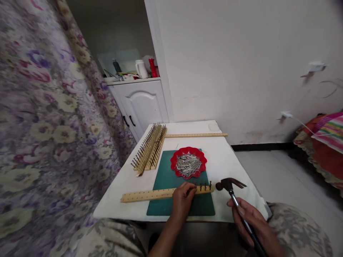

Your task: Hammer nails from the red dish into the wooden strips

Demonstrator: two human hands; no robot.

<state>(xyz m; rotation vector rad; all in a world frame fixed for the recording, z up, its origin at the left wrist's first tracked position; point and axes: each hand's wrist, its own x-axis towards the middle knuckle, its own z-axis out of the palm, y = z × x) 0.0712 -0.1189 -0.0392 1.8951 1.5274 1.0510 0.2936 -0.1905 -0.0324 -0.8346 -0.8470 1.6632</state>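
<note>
My left hand (183, 200) rests closed on a long wooden strip (144, 195) with a row of holes, its fingers pinched at the strip, perhaps on a nail I cannot make out. The strip lies across a green mat (163, 175); three nails (205, 186) stand near its right end. My right hand (250, 219) grips the handle of a claw hammer (228, 185), whose head hovers just right of the strip's end. A red scalloped dish (175, 160) full of loose nails sits on the mat behind the strip.
Wooden strips bristling with several nails (149, 148) lie stacked at the white table's (120, 185) left back. A plain wooden strip (195, 135) lies along the far edge. Floral curtain at left, white cabinet (142, 103) behind, wall ahead, bedding at far right.
</note>
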